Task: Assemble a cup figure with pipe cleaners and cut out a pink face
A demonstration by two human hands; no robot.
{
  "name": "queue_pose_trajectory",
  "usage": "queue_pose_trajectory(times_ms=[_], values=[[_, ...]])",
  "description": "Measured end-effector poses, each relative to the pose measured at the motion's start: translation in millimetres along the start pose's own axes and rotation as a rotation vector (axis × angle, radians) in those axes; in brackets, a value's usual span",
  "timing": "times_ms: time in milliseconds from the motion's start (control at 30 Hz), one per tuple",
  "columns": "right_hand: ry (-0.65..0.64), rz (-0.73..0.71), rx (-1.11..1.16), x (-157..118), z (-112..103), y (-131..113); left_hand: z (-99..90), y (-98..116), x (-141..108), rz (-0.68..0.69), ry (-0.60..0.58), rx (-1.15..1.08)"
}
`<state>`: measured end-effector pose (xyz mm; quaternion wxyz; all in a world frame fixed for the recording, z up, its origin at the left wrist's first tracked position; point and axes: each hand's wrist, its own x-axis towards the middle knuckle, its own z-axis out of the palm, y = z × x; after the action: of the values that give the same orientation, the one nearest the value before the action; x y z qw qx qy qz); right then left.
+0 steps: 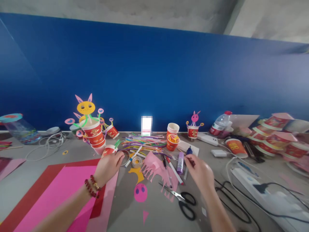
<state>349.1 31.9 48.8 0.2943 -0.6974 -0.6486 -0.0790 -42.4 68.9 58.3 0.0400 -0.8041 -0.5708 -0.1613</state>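
The one view looks from the person's head, forward and down over the grey tabletop (125, 209), near enough that the bare left hand (107, 167) and bare right hand (200, 170) reach in from the bottom edge. It faces the tall, flat blue partition (154, 71) squarely, with rough grey concrete (120, 11) along the top. Its wide span runs from the clear plastic jar with a pale blue lid (20, 132) at far left to the stacked red paper cups (267, 140) at right.

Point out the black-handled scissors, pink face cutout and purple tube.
Scissors (179, 196): head view, near the pivot.
Pink face cutout (140, 194): head view, its centre.
Purple tube (180, 163): head view, middle of its body.
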Motion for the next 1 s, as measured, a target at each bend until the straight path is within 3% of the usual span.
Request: queue_pose_trajectory(times_ms=[167,267,533,667,800,1000], values=[[-0.167,-0.083,0.061,-3.1,4.8,-7.6,-6.4,-16.1,-6.6,-0.025,0.108,-0.038],[-0.181,-0.112,0.134,-5.0,8.3,-14.8,-6.4,-20.7,-12.0,-0.031,0.141,-0.061],[0.178,0.062,0.385,-2.3,1.3,-4.9,1.0,-16.4,-21.7,0.005,0.131,-0.105],[0.267,0.091,0.540,-4.5,3.7,-6.6,-0.1,2.4,-22.4,0.123,0.013,-0.106],[0.200,0.037,0.572,-6.9,8.4,-12.0,4.4,33.8,-0.1,0.227,-0.121,-0.067],[0.115,-0.075,0.531,-9.1,12.3,-21.7,32.5,72.8,66.1,0.267,-0.286,0.005]])
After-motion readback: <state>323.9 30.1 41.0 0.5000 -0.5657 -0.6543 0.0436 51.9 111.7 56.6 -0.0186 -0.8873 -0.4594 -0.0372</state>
